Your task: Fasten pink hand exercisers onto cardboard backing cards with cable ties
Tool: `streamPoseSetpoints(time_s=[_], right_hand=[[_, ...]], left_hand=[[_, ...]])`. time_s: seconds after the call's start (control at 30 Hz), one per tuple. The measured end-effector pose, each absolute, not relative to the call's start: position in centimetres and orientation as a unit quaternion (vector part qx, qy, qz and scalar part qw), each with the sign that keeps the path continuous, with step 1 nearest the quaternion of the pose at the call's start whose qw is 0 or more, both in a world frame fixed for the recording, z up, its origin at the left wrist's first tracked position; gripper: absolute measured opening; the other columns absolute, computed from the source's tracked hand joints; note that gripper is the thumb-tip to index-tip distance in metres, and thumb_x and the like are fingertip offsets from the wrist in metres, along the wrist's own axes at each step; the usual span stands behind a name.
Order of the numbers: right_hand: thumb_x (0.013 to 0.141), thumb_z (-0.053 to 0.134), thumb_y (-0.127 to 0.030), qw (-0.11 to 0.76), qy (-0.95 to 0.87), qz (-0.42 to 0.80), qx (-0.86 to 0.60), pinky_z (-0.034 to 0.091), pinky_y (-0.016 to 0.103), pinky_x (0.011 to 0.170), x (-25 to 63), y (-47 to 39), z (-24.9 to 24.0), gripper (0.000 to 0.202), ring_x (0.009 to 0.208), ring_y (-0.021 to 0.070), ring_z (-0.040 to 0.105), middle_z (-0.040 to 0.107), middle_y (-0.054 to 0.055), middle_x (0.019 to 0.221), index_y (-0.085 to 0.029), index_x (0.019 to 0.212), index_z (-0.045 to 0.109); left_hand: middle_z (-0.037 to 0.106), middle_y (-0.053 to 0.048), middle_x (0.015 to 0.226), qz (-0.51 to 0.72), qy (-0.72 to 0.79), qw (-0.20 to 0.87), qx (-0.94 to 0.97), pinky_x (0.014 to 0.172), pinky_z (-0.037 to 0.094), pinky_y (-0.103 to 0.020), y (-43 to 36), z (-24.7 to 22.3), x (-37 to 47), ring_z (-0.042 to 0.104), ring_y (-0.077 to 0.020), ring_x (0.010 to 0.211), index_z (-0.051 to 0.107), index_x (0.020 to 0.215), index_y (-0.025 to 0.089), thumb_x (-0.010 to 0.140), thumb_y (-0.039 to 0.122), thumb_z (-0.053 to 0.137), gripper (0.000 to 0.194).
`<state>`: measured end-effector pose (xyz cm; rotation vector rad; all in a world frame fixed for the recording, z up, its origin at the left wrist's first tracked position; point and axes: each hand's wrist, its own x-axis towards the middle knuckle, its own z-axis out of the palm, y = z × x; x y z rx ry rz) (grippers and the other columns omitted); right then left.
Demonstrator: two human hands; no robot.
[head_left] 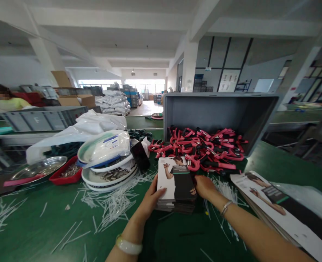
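A stack of printed cards [174, 182] stands on the green table in front of me, a person pictured on the top one. My left hand [153, 195] grips its left side, thumb lying over the top edge. At the stack's right side is my right hand [204, 186], its fingers bent against the cards and partly hidden. Just behind the cards lies a heap of pink-and-black hand grip exercisers [204, 145], spilling out of a grey crate [218, 111] tipped on its side. More printed cards [281, 207] lie in a stack to the right.
Thin white strips [117, 200] are scattered over the green table [54, 207]. Stacked round trays [108, 178] with metal parts, a red bin [66, 173], a steel dish [40, 169] and a dark phone [140, 156] occupy the left. Another person [6, 98] is at far left.
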<state>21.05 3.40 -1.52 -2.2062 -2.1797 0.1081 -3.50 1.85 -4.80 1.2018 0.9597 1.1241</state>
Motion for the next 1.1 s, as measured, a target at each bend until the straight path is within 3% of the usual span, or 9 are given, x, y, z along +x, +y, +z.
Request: streamPoseSetpoints(time_s=[0.1,0.3,0.43,0.6,0.7,0.9,1.0,1.1], right_hand=[[0.084,0.044,-0.017,0.034,-0.676,0.02,-0.736,0.045,0.029,0.073,21.8,2.8,-2.1,0.026,0.093,0.0252,0.066,0.071,0.016,0.098,-0.013,0.095,0.068],[0.089,0.043,-0.022,0.048,-0.676,0.007,-0.735,0.043,0.027,0.076,24.7,2.1,-2.3,0.027,0.094,0.022,0.065,0.07,0.013,0.097,-0.015,0.094,0.068],[0.093,0.034,-0.026,0.069,-0.685,-0.023,-0.725,0.043,0.029,0.081,25.0,0.1,-1.5,0.036,0.098,0.022,0.061,0.066,0.015,0.104,-0.014,0.107,0.064],[0.082,0.054,-0.038,0.047,-0.714,-0.036,-0.697,0.045,0.033,0.076,23.6,-3.9,-2.1,0.032,0.104,0.0285,0.056,0.06,0.013,0.112,-0.02,0.106,0.065],[0.082,0.051,-0.026,0.03,-0.706,-0.04,-0.707,0.045,0.036,0.072,23.6,-5.1,-3.0,0.03,0.104,0.0315,0.056,0.059,0.014,0.114,-0.021,0.107,0.066],[0.083,0.033,-0.001,0.008,-0.704,-0.051,-0.708,0.044,0.034,0.075,26.6,-7.2,-3.1,0.041,0.096,0.0251,0.061,0.063,0.017,0.104,-0.014,0.1,0.068],[0.084,0.036,-0.004,0.004,-0.712,-0.061,-0.7,0.043,0.033,0.08,27.7,-8.4,-2.6,0.036,0.098,0.0241,0.06,0.064,0.017,0.104,-0.012,0.095,0.069],[0.09,0.04,-0.02,0.011,-0.698,-0.085,-0.711,0.041,0.037,0.087,28.5,-8.8,-2.0,0.032,0.105,0.0288,0.057,0.061,0.02,0.11,-0.009,0.102,0.068]], left_hand=[[0.051,-0.003,0.139,0.473,0.402,0.606,0.498,0.111,0.027,-0.043,1.6,-4.5,-3.7,0.038,-0.0299,0.133,0.041,0.14,0.022,0.073,0.035,0.065,0.073],[0.053,-0.006,0.137,0.474,0.422,0.592,0.496,0.11,0.029,-0.04,0.4,-4.1,-3.2,0.045,-0.0301,0.127,0.046,0.136,0.019,0.073,0.034,0.064,0.067],[0.059,-0.005,0.13,0.469,0.418,0.584,0.514,0.106,0.033,-0.039,-1.1,-4.4,-2.5,0.05,-0.0292,0.122,0.047,0.135,0.021,0.076,0.035,0.063,0.063],[0.064,-0.007,0.123,0.501,0.437,0.565,0.489,0.102,0.037,-0.038,-1.6,-5.6,-1.7,0.054,-0.0291,0.118,0.053,0.129,0.018,0.071,0.035,0.069,0.062],[0.066,-0.007,0.12,0.514,0.456,0.552,0.473,0.101,0.037,-0.036,-1.5,-5.7,-1.4,0.055,-0.0279,0.116,0.056,0.124,0.019,0.071,0.036,0.069,0.057],[0.067,-0.008,0.118,0.533,0.459,0.529,0.475,0.103,0.035,-0.036,-1.9,-5.6,-1.3,0.055,-0.0285,0.116,0.061,0.118,0.019,0.069,0.036,0.072,0.052],[0.067,-0.008,0.116,0.549,0.453,0.524,0.468,0.103,0.035,-0.036,-1.9,-5.9,-1.2,0.056,-0.0282,0.115,0.063,0.114,0.019,0.068,0.036,0.073,0.05],[0.069,-0.008,0.113,0.564,0.448,0.525,0.454,0.101,0.037,-0.037,-1.8,-6.0,-1.1,0.057,-0.0282,0.112,0.064,0.111,0.019,0.066,0.035,0.074,0.049]])
